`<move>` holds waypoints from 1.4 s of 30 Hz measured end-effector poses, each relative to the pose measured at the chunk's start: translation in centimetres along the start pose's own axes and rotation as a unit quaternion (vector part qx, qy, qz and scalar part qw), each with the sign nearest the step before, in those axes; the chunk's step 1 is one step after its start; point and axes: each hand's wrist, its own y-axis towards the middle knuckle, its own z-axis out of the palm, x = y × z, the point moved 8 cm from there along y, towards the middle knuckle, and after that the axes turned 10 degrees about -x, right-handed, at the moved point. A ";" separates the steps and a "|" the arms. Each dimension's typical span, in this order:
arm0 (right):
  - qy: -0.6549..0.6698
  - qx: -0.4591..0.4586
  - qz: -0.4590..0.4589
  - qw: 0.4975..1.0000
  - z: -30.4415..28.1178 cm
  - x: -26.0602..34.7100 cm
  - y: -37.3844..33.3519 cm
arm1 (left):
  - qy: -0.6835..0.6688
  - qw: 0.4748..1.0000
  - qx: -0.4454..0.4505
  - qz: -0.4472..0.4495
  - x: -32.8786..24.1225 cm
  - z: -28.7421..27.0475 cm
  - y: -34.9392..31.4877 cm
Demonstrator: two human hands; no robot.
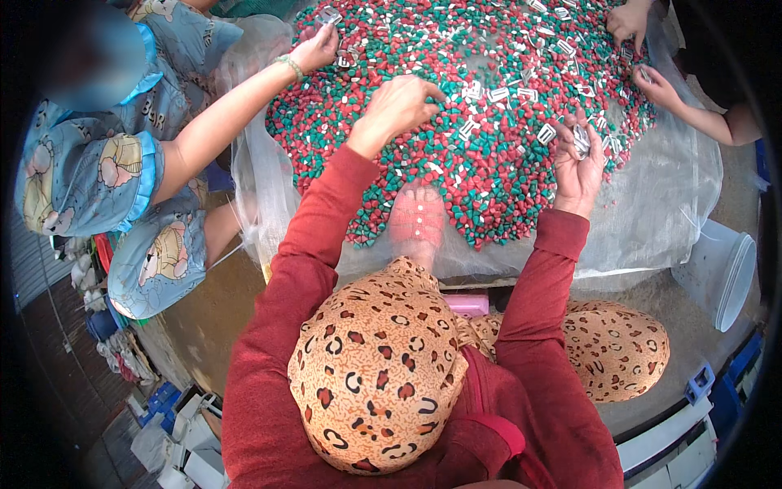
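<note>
Because the right hand (580, 175) is curled around pale pieces (582, 143) at upper right, overfilling could spill some into the red-and-green pile (497, 155), upper centre, where the left hand (395, 110) reaches, grip indeterminable.

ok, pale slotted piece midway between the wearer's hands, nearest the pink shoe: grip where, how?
Likely best: pinch the slotted piece across its middle, on both long edges, from above with the left hand. It looks flat, longer than wide, lying atop red and green pieces, edges apparently exposed; the right hand holds pale pieces.
</note>
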 end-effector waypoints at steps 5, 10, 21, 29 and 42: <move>-0.028 -0.104 -0.051 0.993 -1.1 0.1 -0.4 | 0.054 0.997 0.008 0.052 -3.1 5.6 3.2; -0.007 -0.068 0.000 0.998 -0.1 -0.3 -0.9 | 0.132 0.990 -0.053 -0.002 1.8 5.0 9.2; -0.066 -0.212 -0.162 0.961 -3.6 3.6 -2.9 | -0.261 0.960 0.030 -0.096 3.8 0.9 7.2; -0.098 -0.167 -0.138 0.971 2.6 -1.5 -1.5 | -0.882 0.400 0.079 -0.235 -0.7 7.1 3.2; -0.805 0.122 -0.049 0.579 9.9 -12.0 -3.4 | -0.906 0.228 0.166 -0.315 -8.7 10.9 -6.4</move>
